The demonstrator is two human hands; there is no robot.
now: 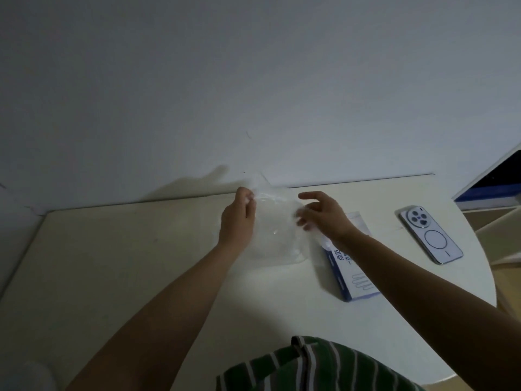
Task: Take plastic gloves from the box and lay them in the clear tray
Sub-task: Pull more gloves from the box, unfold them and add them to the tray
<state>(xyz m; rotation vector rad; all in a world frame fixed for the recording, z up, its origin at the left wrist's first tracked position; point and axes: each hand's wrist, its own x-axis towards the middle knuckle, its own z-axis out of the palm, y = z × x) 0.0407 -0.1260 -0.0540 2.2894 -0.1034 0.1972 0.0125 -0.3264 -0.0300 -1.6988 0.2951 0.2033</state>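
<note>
Seen from my remote station, the left hand (238,221) pinches the far corner of a plastic glove (272,204), holding the thin film spread just above the clear tray (282,262). I take this as a way to lay it flat rather than bunched. The right hand (321,215) meets the glove's other edge with fingers half curled, but the dim picture does not let me tell whether it grips the film or only touches it. Right of the tray, the blue-and-white box (352,277) lies flat on the pale table (127,263), partly hidden by the right forearm. A phone (430,238) lies face down farther right, well apart from the tray.
</note>
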